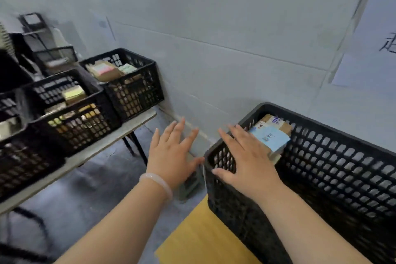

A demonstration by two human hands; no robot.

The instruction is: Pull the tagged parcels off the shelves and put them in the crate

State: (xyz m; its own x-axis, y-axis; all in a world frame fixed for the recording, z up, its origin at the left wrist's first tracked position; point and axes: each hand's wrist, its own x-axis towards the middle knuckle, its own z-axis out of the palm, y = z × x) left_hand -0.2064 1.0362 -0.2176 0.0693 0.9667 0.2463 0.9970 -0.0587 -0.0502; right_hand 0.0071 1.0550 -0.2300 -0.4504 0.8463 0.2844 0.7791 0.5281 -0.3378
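Parcels [106, 70] with coloured tags are seen in the black baskets [85, 120] on the grey tabletop [137, 122] at the left. Further right, the left hand [173, 154] is held flat with fingers spread, gripping nothing. The right hand [246, 163] is likewise spread and empty over the rim of the crate [342, 178], where a blue-tagged parcel [271, 138] lies. A drop-off appears just completed; another tagged parcel must be fetched from the left next.
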